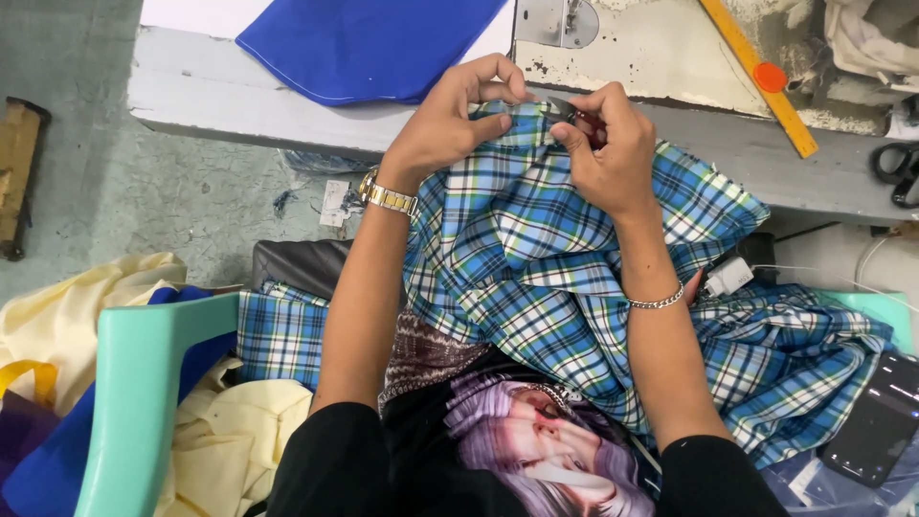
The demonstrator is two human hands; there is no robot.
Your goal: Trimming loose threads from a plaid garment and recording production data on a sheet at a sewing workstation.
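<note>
Blue cloth, yellow ruler, black scissors

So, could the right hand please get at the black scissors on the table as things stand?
Probably yes, once freed: the right hand holds a small cutter at the plaid cloth, and bare table lies between it and the scissors.

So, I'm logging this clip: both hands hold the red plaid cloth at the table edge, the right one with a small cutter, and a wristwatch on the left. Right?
Not quite. The plaid cloth is blue, not red, as the head view shows. The rest stands: left hand with the wristwatch, right hand with the small cutter, at the table edge.
</note>
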